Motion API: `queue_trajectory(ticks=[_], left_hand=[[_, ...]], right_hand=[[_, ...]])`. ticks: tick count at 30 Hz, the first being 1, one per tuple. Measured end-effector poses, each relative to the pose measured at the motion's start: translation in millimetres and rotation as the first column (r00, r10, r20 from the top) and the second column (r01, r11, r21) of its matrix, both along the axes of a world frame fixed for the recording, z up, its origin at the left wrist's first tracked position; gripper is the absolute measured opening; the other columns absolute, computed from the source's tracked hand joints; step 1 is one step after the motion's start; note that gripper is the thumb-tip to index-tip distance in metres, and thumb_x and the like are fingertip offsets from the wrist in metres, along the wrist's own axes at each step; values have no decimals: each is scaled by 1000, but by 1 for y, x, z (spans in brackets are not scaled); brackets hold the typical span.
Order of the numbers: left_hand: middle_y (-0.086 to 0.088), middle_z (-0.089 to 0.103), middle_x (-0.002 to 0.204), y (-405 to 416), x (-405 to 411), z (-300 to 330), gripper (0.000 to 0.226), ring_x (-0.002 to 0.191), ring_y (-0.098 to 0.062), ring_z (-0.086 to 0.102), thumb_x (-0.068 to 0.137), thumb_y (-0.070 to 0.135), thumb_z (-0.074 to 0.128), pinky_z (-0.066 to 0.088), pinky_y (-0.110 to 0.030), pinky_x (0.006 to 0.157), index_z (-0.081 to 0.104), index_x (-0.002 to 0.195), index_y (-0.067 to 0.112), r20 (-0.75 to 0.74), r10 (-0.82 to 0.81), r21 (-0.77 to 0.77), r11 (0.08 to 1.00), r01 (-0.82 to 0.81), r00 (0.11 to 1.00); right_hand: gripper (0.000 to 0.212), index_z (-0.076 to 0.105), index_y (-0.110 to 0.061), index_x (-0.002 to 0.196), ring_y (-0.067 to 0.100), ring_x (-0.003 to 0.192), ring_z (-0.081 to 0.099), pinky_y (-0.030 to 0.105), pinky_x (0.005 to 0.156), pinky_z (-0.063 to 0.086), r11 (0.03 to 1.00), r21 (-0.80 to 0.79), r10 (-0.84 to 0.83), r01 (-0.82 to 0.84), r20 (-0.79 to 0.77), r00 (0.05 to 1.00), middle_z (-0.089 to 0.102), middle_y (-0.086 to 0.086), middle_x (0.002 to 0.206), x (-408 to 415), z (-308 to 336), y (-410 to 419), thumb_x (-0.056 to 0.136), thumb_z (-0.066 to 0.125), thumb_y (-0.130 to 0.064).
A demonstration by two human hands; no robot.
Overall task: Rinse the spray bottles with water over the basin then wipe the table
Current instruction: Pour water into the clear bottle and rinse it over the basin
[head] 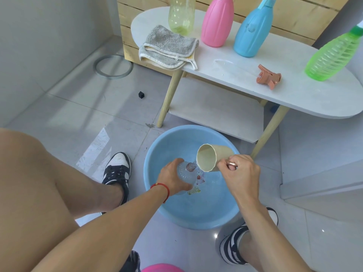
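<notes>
Left grip [172, 177] is clasping the clear bottle [186, 173] over the basin [157, 154]; right grip [238, 173] is pinching the tipped cup [209, 157]. Lip should be staying directly above the neck, pouring slowly.

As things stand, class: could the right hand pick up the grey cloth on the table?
Probably not yet: the right hand grips a tilted cup over the basin, and the cloth lies far across the table.

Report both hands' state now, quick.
Left hand: grips the clear bottle over the basin.
Right hand: holds the beige cup, tilted.
</notes>
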State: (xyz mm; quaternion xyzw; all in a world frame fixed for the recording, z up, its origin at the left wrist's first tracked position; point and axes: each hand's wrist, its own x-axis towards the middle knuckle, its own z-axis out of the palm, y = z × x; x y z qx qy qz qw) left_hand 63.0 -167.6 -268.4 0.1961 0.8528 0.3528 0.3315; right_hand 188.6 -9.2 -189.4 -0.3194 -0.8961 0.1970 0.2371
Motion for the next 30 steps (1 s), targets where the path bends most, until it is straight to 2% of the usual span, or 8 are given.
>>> queue_trajectory(ticks=[7, 13, 18, 30], left_hand=[[5, 54, 131, 0, 0, -2, 95, 115, -19, 54, 60, 35, 92, 55, -36, 93, 45, 143, 32, -1, -8, -24, 1000, 8, 1000], [4, 54, 130, -1, -1, -4, 95, 116, -20, 55, 60, 36, 92, 55, -38, 93, 46, 143, 31, 5, -18, -37, 999, 18, 1000], [5, 55, 128, 0, 0, -7, 92, 112, -19, 55, 58, 38, 92, 52, -32, 87, 48, 139, 32, -15, -28, -38, 999, 28, 999], [6, 52, 131, 2, 1, -9, 95, 121, -18, 52, 59, 41, 92, 48, -31, 92, 47, 142, 33, 0, -41, -47, 998, 41, 999]], right_hand=[[45, 37, -5, 50, 29, 67, 54, 39, 59, 42, 999, 39, 1, -1, -6, 1000, 55, 7, 54, 1, -2, 2, 74, 76, -4], [43, 40, -4, 51, 28, 69, 55, 37, 61, 40, 998, 56, 9, -8, -24, 1000, 56, 7, 55, 1, -2, 3, 74, 76, -3], [44, 38, -7, 51, 29, 69, 56, 36, 61, 40, 995, 89, 43, -37, -68, 997, 54, 6, 55, 0, -1, 4, 74, 75, 0], [42, 44, -7, 53, 28, 77, 59, 23, 66, 38, 979, 187, 103, -87, -77, 992, 56, 4, 60, 3, -6, 5, 76, 78, -1]])
